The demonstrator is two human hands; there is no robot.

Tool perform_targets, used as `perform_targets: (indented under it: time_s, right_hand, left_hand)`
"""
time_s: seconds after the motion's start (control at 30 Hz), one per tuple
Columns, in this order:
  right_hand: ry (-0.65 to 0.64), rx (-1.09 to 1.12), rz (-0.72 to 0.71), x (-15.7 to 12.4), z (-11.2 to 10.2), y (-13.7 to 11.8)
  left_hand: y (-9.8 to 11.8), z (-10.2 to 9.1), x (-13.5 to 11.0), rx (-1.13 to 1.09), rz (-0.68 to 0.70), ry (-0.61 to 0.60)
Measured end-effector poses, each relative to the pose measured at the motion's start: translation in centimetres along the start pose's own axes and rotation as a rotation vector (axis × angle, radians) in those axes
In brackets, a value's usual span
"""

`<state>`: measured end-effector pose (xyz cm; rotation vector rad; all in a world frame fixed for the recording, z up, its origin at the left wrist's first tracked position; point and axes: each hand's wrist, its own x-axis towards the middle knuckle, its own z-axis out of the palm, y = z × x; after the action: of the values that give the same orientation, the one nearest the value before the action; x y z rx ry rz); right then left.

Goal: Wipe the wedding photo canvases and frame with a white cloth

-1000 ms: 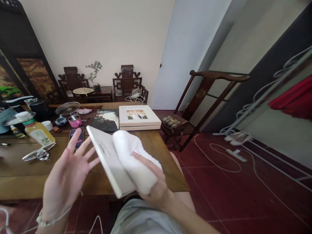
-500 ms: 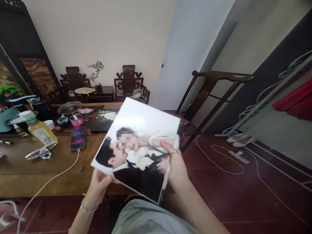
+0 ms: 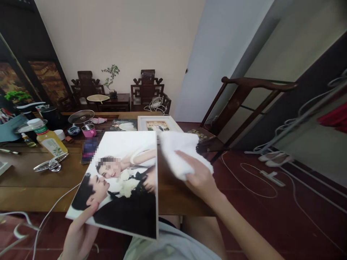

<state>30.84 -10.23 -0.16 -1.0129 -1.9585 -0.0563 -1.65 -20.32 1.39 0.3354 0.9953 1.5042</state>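
Table (image 3: 29, 196), photo (image 3: 123, 186) in left grip (image 3: 80, 233)

No text could be read.
The green label (image 3: 41, 130) on the bottle (image 3: 55, 144) at frame left was too small.

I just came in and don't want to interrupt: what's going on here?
A person's left grip holds a wedding photo panel near its lower left corner. Their right grip holds a white cloth by the panel's right edge. Beyond the panel, a white-framed photo lies on the wooden table.
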Motion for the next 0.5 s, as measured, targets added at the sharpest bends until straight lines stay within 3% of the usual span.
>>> perform_targets:
  time_s: [0.1, 0.23, 0.3, 0.4, 0.5]
  right_hand:
    - [-0.197, -0.041, -0.289, -1.6, 1.5, -1.1]
    - [-0.371, 0.042, -0.428, -1.7, 1.7, -3.5]
    - [-0.315, 0.144, -0.414, -0.2, 1.0, -4.3]
    - [-0.129, 0.248, -0.257, 3.8, 0.6, -4.4]
    - [-0.154, 0.145, -0.168, 8.9, 3.1, -3.3]
  left_hand:
    - [0.6, -0.3, -0.3, -0.002, 0.021, 0.128]
    - [0.6, -1.0, 0.3, 0.036, 0.015, 0.242]
    - [0.5, -1.2, 0.7, 0.031, 0.007, 0.270]
    - [0.4, -1.4, 0.9, 0.032, -0.016, 0.253]
    - [0.3, -1.3, 1.0, 0.049, -0.048, 0.264]
